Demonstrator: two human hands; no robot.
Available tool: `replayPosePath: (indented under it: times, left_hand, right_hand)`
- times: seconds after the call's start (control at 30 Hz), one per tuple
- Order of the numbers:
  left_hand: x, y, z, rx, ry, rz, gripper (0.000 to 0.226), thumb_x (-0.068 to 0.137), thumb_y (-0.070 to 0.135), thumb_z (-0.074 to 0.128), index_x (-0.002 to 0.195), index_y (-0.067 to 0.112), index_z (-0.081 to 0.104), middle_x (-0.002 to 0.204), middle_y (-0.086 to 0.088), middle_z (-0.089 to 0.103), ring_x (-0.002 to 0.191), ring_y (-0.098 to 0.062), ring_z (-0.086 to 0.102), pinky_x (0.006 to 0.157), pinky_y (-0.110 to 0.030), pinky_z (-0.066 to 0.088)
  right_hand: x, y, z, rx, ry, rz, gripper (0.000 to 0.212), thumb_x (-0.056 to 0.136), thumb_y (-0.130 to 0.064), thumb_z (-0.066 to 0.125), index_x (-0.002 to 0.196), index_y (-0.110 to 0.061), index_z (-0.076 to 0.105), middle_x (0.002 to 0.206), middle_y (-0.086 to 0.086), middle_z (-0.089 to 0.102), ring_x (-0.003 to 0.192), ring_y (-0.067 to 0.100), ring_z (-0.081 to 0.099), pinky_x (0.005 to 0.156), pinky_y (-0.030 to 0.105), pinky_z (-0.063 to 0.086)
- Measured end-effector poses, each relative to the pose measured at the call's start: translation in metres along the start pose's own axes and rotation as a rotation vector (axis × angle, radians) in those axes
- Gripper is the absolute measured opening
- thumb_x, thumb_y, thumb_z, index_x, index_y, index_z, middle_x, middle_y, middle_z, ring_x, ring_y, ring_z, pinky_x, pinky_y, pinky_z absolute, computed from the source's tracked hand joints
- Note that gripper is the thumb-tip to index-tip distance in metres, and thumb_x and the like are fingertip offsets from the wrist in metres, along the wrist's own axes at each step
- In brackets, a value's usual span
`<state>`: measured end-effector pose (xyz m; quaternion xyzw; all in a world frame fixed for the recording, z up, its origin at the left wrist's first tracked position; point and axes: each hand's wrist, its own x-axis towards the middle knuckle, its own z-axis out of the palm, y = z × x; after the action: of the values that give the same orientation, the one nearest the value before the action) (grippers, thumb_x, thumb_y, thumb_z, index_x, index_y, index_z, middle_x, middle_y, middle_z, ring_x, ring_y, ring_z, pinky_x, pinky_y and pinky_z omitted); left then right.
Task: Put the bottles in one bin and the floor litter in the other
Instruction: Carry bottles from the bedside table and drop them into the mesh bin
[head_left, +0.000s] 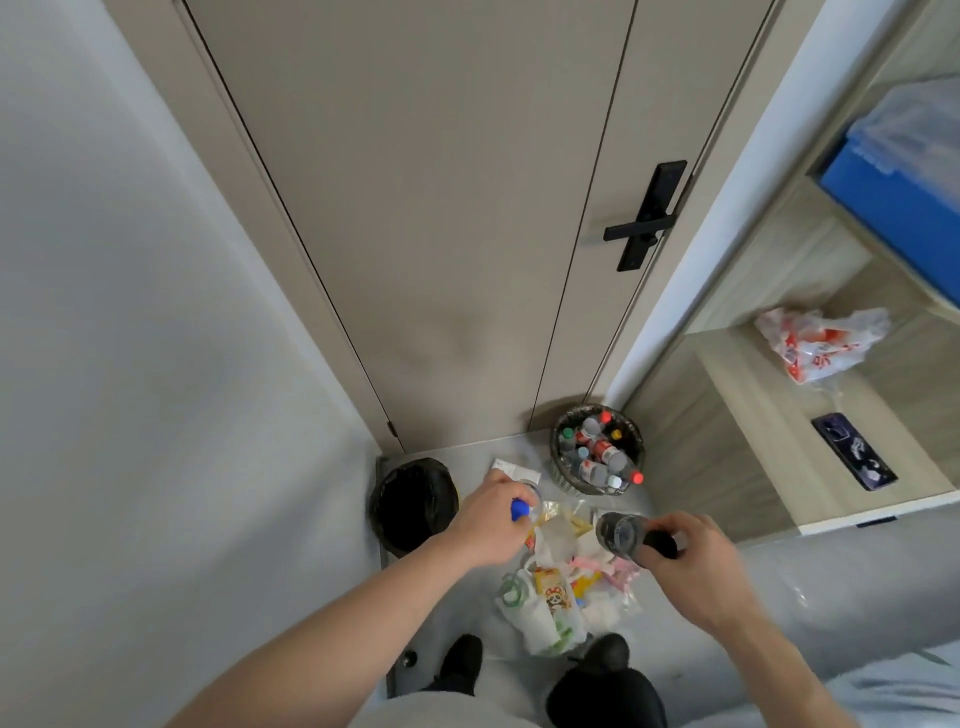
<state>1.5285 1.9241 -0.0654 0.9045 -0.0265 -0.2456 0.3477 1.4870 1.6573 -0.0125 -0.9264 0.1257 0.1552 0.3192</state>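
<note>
a bottle in each hand above the floor litter
left hand (488, 519) grips a blue-capped bottle (525, 508); right hand (696, 561) grips a dark bottle (623, 535); bottle-filled bin (563, 475) at one o'clock, black-lined bin (410, 504) at ten o'clock of the litter (556, 597).

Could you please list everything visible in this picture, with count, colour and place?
Round bin of plastic bottles: one, dark, by the door.
Black-lined bin: one, left of the litter.
Pile of wrappers and bags: one, mixed colours, on the floor.
Blue-capped clear bottle: one, in the left hand.
Dark bottle: one, in the right hand.
Red-and-white plastic bag: one, on the shelf.
Phone: one, dark, lower shelf.
Hands: left, right.
</note>
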Motion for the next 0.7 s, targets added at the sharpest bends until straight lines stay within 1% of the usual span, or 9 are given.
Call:
replayPosePath:
  times: [0.13, 0.2, 0.27, 0.33, 0.37, 0.43, 0.5, 0.6, 0.7]
  left_hand:
    - [0.029, 0.015, 0.011, 0.004, 0.03, -0.018, 0.027, 0.098, 0.023, 0.057, 0.123, 0.028, 0.065, 0.128, 0.007, 0.047, 0.109, -0.019, 0.061, 0.102, -0.032, 0.048]
    - [0.046, 0.025, 0.021, -0.009, 0.054, -0.043, 0.025, 0.099, 0.022, 0.056, 0.122, 0.027, 0.064, 0.121, 0.009, 0.044, 0.107, -0.019, 0.059, 0.101, -0.033, 0.048]
    - [0.069, 0.036, 0.037, -0.026, 0.1, -0.085, 0.024, 0.097, 0.021, 0.056, 0.119, 0.027, 0.065, 0.118, 0.009, 0.044, 0.106, -0.021, 0.06, 0.101, -0.037, 0.047]
    - [0.097, 0.048, 0.059, -0.063, 0.151, -0.145, 0.026, 0.095, 0.022, 0.055, 0.118, 0.028, 0.065, 0.121, 0.006, 0.045, 0.103, -0.023, 0.061, 0.099, -0.039, 0.047]
    - [0.113, 0.054, 0.071, -0.077, 0.169, -0.177, 0.027, 0.095, 0.022, 0.055, 0.119, 0.028, 0.065, 0.124, 0.005, 0.045, 0.101, -0.022, 0.061, 0.097, -0.037, 0.048]
    - [0.146, 0.064, 0.096, -0.089, 0.187, -0.232, 0.026, 0.097, 0.023, 0.055, 0.121, 0.028, 0.064, 0.128, 0.006, 0.044, 0.096, -0.019, 0.06, 0.091, -0.028, 0.047]
    - [0.181, 0.065, 0.119, -0.112, 0.205, -0.269, 0.024, 0.097, 0.023, 0.056, 0.119, 0.03, 0.064, 0.129, 0.006, 0.044, 0.094, -0.017, 0.061, 0.088, -0.024, 0.047]
    - [0.24, 0.056, 0.154, -0.13, 0.202, -0.287, 0.023, 0.098, 0.022, 0.056, 0.118, 0.032, 0.062, 0.13, 0.007, 0.041, 0.096, -0.019, 0.062, 0.091, -0.03, 0.052]
    - [0.303, 0.025, 0.197, -0.099, 0.193, -0.285, 0.025, 0.099, 0.022, 0.056, 0.121, 0.034, 0.061, 0.132, 0.011, 0.037, 0.091, -0.014, 0.06, 0.083, -0.022, 0.049]
  right_hand:
    - [0.045, 0.008, -0.019, -0.004, -0.057, -0.022, 0.013, 0.081, -0.032, 0.076, 0.091, -0.037, 0.068, 0.101, -0.012, 0.056, 0.084, 0.007, 0.058, 0.074, 0.028, 0.044]
    - [0.072, 0.017, -0.029, -0.018, -0.09, -0.037, 0.013, 0.083, -0.03, 0.074, 0.093, -0.037, 0.068, 0.102, -0.01, 0.055, 0.084, 0.008, 0.058, 0.076, 0.028, 0.043]
    - [0.102, 0.03, -0.038, -0.022, -0.123, -0.069, 0.019, 0.082, -0.025, 0.074, 0.087, -0.041, 0.065, 0.101, -0.008, 0.055, 0.083, 0.009, 0.057, 0.077, 0.028, 0.042]
    - [0.14, 0.048, -0.045, -0.03, -0.161, -0.098, 0.027, 0.082, -0.021, 0.074, 0.083, -0.045, 0.061, 0.101, -0.006, 0.056, 0.083, 0.012, 0.055, 0.077, 0.027, 0.041]
    - [0.162, 0.06, -0.047, -0.042, -0.188, -0.102, 0.026, 0.083, -0.021, 0.073, 0.084, -0.044, 0.062, 0.102, -0.005, 0.056, 0.083, 0.012, 0.055, 0.076, 0.027, 0.04]
    - [0.204, 0.084, -0.047, -0.074, -0.232, -0.099, 0.018, 0.085, -0.02, 0.07, 0.091, -0.036, 0.068, 0.104, -0.003, 0.056, 0.082, 0.012, 0.055, 0.075, 0.027, 0.04]
    - [0.245, 0.108, -0.036, -0.096, -0.25, -0.093, 0.017, 0.085, -0.019, 0.068, 0.097, -0.03, 0.071, 0.106, -0.003, 0.055, 0.08, 0.013, 0.055, 0.075, 0.028, 0.041]
    - [0.304, 0.139, -0.003, -0.1, -0.26, -0.071, 0.02, 0.086, -0.02, 0.066, 0.1, -0.033, 0.071, 0.105, -0.007, 0.051, 0.079, 0.013, 0.056, 0.075, 0.029, 0.043]
    - [0.359, 0.173, 0.051, -0.07, -0.245, -0.06, 0.021, 0.085, -0.019, 0.068, 0.101, -0.033, 0.071, 0.106, -0.008, 0.051, 0.08, 0.012, 0.057, 0.075, 0.03, 0.045]
